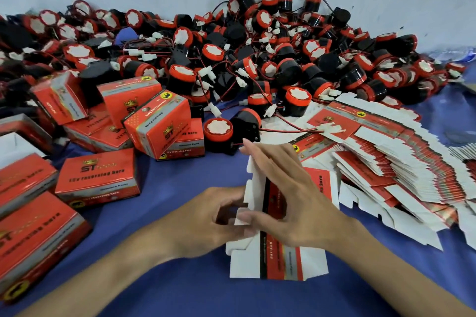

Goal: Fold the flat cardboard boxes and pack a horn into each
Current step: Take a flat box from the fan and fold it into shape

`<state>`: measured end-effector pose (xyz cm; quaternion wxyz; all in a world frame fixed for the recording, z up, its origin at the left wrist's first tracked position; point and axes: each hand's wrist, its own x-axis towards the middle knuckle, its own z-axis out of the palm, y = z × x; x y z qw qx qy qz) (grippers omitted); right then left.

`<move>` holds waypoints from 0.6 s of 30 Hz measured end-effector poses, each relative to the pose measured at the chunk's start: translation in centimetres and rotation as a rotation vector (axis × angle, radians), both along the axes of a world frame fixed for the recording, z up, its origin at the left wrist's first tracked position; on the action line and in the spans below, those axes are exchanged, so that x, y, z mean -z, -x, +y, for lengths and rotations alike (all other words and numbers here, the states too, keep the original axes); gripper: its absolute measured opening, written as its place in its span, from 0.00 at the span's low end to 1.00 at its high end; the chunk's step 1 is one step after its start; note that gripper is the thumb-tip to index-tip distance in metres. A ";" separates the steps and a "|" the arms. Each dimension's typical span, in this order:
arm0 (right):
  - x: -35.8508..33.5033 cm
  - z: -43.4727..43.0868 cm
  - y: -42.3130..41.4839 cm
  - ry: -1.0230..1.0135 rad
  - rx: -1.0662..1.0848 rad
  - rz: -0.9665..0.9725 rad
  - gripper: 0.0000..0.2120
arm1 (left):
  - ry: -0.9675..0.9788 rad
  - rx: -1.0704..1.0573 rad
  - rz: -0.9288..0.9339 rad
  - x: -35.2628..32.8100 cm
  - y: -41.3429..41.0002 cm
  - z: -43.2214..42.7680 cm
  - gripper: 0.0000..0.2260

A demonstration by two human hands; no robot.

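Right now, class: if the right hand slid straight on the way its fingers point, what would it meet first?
Probably the loose horn just past the fingers of the right hand; depth unclear.

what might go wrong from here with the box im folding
The box is only part-opened between the left hand and right hand; uneven pressure might crease a flap. A nearby horn has a wire lying over the stack of flat boxes, so pulling either might drag the other.
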<state>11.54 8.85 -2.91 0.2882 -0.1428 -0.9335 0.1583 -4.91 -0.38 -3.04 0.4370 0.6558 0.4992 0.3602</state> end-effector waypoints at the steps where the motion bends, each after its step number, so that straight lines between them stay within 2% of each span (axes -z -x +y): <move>1: -0.1 0.0 0.0 0.014 -0.003 0.019 0.38 | -0.018 -0.006 0.029 0.0 -0.1 -0.1 0.04; 3: -0.1 -0.1 0.0 0.045 -0.031 0.040 0.36 | -0.073 -0.024 0.045 0.1 -0.6 -0.2 0.04; 6: -0.6 -0.3 -0.2 0.082 -0.084 0.087 0.34 | -0.213 -0.060 0.067 0.2 -1.5 -0.4 0.11; 8: -1.1 -0.3 -0.4 0.072 -0.099 0.104 0.33 | -0.238 -0.065 0.070 0.0 -1.8 -0.4 0.12; 11: -1.5 -0.2 -0.8 0.066 -0.095 0.054 0.34 | -0.186 -0.037 0.037 0.0 -1.3 -0.3 0.10; 14: -1.7 -0.2 -0.9 0.114 -0.058 -0.103 0.36 | -0.037 0.006 -0.028 0.0 -0.2 -0.2 0.11; 16: -1.8 0.2 -1.1 0.054 -0.015 -0.192 0.39 | 0.023 0.011 -0.105 0.0 0.4 -0.1 0.11; 18: -2.0 0.7 -1.2 0.128 0.008 -0.268 0.42 | 0.074 0.012 -0.236 0.0 0.6 0.0 0.10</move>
